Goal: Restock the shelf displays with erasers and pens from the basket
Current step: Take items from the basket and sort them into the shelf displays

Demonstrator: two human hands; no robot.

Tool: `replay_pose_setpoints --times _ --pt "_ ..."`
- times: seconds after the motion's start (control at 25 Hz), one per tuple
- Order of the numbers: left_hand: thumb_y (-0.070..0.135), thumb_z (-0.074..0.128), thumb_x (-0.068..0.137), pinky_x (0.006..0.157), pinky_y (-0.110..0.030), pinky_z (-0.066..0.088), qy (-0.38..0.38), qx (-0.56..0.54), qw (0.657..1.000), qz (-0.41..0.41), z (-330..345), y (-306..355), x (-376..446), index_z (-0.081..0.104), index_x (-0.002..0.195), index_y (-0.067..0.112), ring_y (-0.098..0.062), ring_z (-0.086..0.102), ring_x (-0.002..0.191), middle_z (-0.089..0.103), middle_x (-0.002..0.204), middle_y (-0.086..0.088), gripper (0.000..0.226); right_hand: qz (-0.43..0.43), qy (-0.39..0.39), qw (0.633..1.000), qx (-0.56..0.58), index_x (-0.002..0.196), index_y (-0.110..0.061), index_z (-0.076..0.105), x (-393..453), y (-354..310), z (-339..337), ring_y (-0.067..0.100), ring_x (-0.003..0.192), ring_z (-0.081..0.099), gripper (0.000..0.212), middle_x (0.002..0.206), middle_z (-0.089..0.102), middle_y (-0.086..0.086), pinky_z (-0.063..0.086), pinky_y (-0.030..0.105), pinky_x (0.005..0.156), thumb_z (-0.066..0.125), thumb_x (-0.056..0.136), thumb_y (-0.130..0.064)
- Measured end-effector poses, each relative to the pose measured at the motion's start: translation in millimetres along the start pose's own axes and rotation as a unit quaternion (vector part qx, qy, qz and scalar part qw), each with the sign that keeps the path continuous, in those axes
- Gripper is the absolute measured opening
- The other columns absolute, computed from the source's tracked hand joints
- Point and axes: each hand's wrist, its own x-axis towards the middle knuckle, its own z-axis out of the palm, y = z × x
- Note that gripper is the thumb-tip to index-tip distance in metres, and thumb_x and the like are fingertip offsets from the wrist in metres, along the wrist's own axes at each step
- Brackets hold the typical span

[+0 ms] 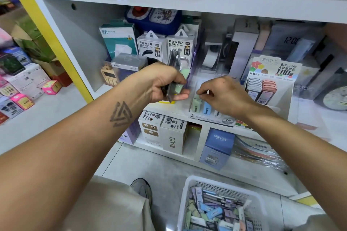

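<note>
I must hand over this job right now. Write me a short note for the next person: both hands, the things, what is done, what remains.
Left hand: grips a stack of erasers, green one outermost.
Right hand: pinches a green eraser at the left slot of the eraser display on the shelf.
Done: green and blue erasers already stand in the display.
Left: place the held stack; the basket on the floor holds many more erasers and pens.

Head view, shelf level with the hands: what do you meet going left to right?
Pink cube box → left hand gripping a stack of flat erasers, pale green one outermost → right hand pinching a green eraser in the clear display tray → pencil-lead display box marked 100.
</note>
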Motion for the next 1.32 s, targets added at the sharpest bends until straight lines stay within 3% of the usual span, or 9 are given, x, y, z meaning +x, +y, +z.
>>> replay_pose_setpoints --times 0.12,0.2,0.36,0.52,0.72,0.8,0.92,1.04,1.32 --pt "-0.014 0.059 0.087 0.051 -0.038 0.060 -0.016 0.006 1.000 -0.002 1 0 -3 0.058 0.090 0.000 -0.029 0.069 0.061 0.067 0.070 -0.017 0.014 -0.008 -0.046 0.998 -0.029 0.114 -0.026 0.074 4 0 0 0.016 0.103 0.058 0.026 0.107 0.069 -0.009 0.047 0.032 0.087 0.058 0.096 -0.017" --pt "-0.015 0.061 0.086 0.054 -0.038 0.060 -0.030 0.010 0.999 0.005 2 0 -5 0.059 0.087 -0.001 -0.028 0.070 0.061 0.068 0.066 -0.016 0.014 0.044 -0.014 0.994 0.098 0.119 -0.023 0.072 6 -4 -2 0.012 0.094 0.061 0.027 0.105 0.071 -0.007 0.045 0.027 0.080 0.058 0.097 -0.016" --pt "-0.013 0.064 0.085 0.056 -0.035 0.061 -0.061 0.033 0.998 0.009 6 1 -9 0.063 0.105 -0.006 -0.031 0.072 0.075 0.072 0.097 -0.025 0.021 0.142 0.024 0.859 0.491 0.112 -0.013 0.070 8 -11 -14 0.017 0.068 0.065 0.017 0.087 0.076 0.010 0.049 0.025 0.059 0.066 0.095 -0.015" --pt "-0.003 0.056 0.094 0.063 -0.035 0.062 -0.104 0.002 0.994 -0.025 9 3 -10 0.056 0.125 -0.009 -0.031 0.072 0.080 0.069 0.107 -0.024 0.031 0.164 0.054 0.800 0.574 0.102 -0.002 0.070 6 -9 -21 0.019 0.064 0.068 0.013 0.081 0.074 0.017 0.057 0.023 0.061 0.068 0.089 0.002" --pt "-0.012 0.054 0.091 0.051 -0.029 0.060 -0.072 -0.052 0.996 -0.008 8 2 -7 0.056 0.112 -0.002 -0.027 0.067 0.082 0.061 0.101 -0.017 0.024 0.178 0.035 0.747 0.639 0.096 0.002 0.070 2 1 -27 0.027 0.084 0.074 0.009 0.090 0.073 0.021 0.060 0.026 0.076 0.066 0.088 0.006" --pt "-0.018 0.056 0.087 0.054 -0.031 0.061 -0.055 -0.045 0.997 0.016 10 1 -4 0.057 0.099 -0.001 -0.028 0.066 0.083 0.058 0.094 -0.015 0.020 0.173 0.035 0.762 0.623 0.094 0.003 0.070 3 -2 -26 0.025 0.083 0.073 0.008 0.089 0.072 0.019 0.060 0.025 0.077 0.068 0.087 0.007" --pt "-0.012 0.058 0.090 0.061 -0.040 0.062 -0.035 -0.015 0.999 0.010 9 0 -3 0.058 0.086 0.002 -0.033 0.068 0.081 0.062 0.090 -0.019 0.014 0.159 0.082 0.870 0.459 0.098 -0.007 0.071 7 2 -28 0.017 0.079 0.069 0.022 0.091 0.070 0.013 0.059 0.024 0.076 0.071 0.083 0.009" --pt "-0.001 0.061 0.092 0.050 -0.028 0.057 -0.005 0.026 1.000 0.001 3 -1 -1 0.059 0.082 0.009 -0.024 0.065 0.059 0.060 0.075 -0.013 0.014 0.125 0.133 0.947 0.264 0.104 -0.015 0.070 8 13 -27 0.011 0.078 0.060 0.026 0.095 0.067 0.006 0.055 0.016 0.079 0.076 0.083 -0.001" --pt "0.019 0.060 0.094 0.036 -0.012 0.029 -0.035 0.012 0.999 -0.022 6 7 -2 0.051 0.071 0.016 -0.007 0.035 0.036 0.046 0.051 0.002 0.025 0.042 0.099 0.990 0.095 0.107 -0.022 0.066 4 11 9 0.003 0.080 0.061 0.026 0.089 0.064 -0.007 0.056 0.022 0.077 0.073 0.088 -0.006"
